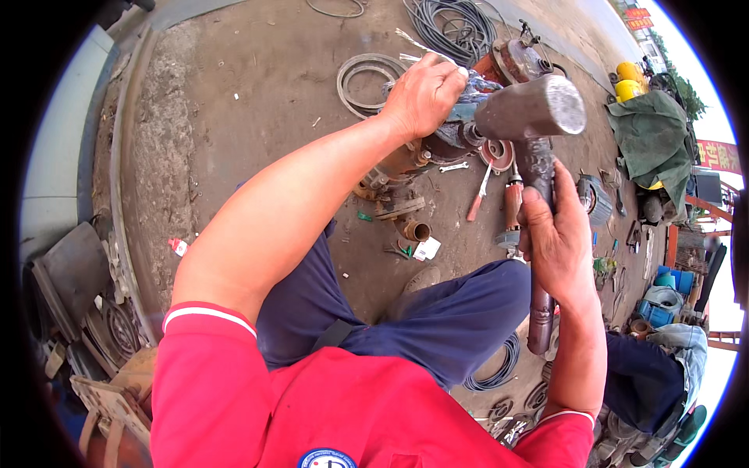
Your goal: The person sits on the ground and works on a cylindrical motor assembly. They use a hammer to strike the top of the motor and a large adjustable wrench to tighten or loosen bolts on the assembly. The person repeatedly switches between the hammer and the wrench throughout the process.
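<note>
My right hand grips the long handle of a heavy dark hammer, whose large head is raised beside my left hand. The left hand is closed on something I cannot make out, among pale strands and a blue-grey rag. Under both is a greasy metal machine assembly, with a rusty flanged part behind it. An open-end wrench, a red-handled tool and a small brass-coloured sleeve lie below on the dirty ground.
Hose coils and metal rings lie ahead. Scrap plates line the left side. A green tarp over equipment, scattered tools, blue bins and dark cloth occupy the right. A cable coil lies beside my knee.
</note>
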The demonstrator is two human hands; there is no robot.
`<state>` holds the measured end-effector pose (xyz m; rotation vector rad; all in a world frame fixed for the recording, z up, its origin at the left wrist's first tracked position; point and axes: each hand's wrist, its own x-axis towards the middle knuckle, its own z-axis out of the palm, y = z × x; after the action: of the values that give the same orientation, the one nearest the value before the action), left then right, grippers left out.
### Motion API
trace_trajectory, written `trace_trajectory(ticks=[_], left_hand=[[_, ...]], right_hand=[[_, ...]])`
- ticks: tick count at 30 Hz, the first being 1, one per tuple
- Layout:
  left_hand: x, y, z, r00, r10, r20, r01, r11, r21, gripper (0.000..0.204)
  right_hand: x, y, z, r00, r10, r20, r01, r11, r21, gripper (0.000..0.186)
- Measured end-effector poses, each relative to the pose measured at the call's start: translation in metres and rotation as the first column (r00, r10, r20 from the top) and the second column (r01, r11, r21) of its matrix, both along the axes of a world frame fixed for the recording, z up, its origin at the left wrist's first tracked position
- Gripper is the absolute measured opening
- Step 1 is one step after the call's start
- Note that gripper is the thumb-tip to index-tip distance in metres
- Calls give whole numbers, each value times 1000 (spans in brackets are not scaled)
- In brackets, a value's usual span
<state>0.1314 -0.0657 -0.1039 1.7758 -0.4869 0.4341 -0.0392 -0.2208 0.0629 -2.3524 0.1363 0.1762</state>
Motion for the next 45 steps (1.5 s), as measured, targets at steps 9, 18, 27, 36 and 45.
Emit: trace_trajectory(ticks=[9, 18, 27, 36, 45], left_hand=[[2, 0, 0, 1000, -15, -28, 16, 999, 46, 41], [-3, 4, 3, 994, -31, -104, 38, 998, 59, 37], [-6, 3, 5, 993, -22, -115, 27, 999, 40, 37], [1, 4, 1, 998, -22, -61, 24, 999, 34, 36], [-2, -2, 7, 996, -30, -82, 27, 999, -39, 36]], right_hand=[[14, -1, 12, 994, -28, -108, 41, 992, 123, 50], [20, 6, 43, 991, -88, 101, 62, 970, 236, 49], [39, 2, 39, 988, -87, -126, 109, 978, 180, 46], [32, -7, 31, 988, -101, -114, 123, 970, 210, 50], [31, -31, 12, 977, -72, -199, 122, 960, 254, 47]])
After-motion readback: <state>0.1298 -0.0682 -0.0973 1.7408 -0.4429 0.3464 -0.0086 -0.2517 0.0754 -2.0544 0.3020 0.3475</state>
